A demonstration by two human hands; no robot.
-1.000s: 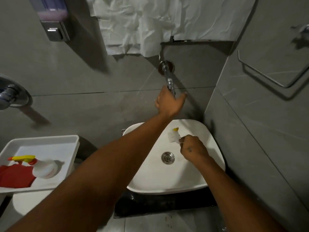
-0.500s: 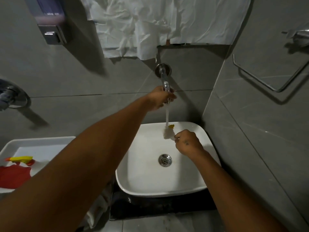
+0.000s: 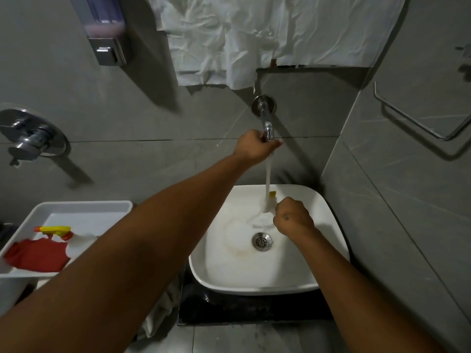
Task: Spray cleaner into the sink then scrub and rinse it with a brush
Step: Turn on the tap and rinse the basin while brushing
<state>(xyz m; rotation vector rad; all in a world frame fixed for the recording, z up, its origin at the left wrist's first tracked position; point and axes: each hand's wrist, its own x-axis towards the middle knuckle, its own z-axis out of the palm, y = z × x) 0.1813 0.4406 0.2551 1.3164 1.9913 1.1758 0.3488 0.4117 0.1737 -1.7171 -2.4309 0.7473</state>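
L hand (image 3: 254, 146) up at 12 o'clock from the sink (image 3: 328, 250), fingers wrapped round the tip of the wall tap (image 3: 266, 123), closed on it. Water (image 3: 268, 174) running straight down from under that hand into the back of the basin.

R hand (image 3: 293, 217) is a closed fist inside the basin, just at 1 o'clock of the drain (image 3: 261, 241), gripping the brush (image 3: 270, 203). Only the pale bristle end and a yellow tip show past the knuckles; handle hidden in the fist. Brush head sits right under the stream, water splashing off it toward the drain. Can't tell if bristles touch the basin.

Sink is white, rounded-square, sits on a dark bench (image 3: 254, 309), tight against the R wall.

At 9 o'clock of the sink: white tray (image 3: 84, 207), well apart from the basin, partly behind my L forearm. In it a spray bottle (image 3: 63, 233) w/ yellow/orange trigger lying on its side, touching a red cloth (image 3: 38, 256).

Wall at 12: crumpled white paper (image 3: 254, 34) above the tap. Soap dispenser (image 3: 105, 31) at 11. Chrome valve (image 3: 30, 138) far at 9-10. Towel rail (image 3: 418, 118) on R wall at 2.
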